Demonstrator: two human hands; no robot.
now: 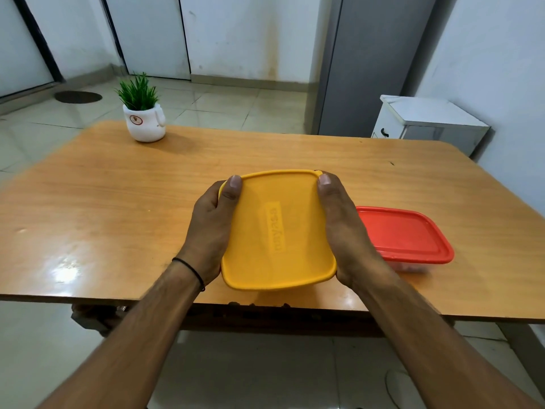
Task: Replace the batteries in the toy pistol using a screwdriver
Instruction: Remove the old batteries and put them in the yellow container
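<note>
Wrist band: thin black cord bracelet, looped just behind the left hand.
Forearms: both bare in view.

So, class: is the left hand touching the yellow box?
Touching. The head view shows the left hand gripping the left side of the yellow box, with its thumb pressed on the lid's far corner.

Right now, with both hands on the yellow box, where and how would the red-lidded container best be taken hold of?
Probably by its two long edges, from above and the right. The red-lidded container lies flat and low on the table; its left end sits behind the right hand and the yellow box, so that side is blocked.
</note>
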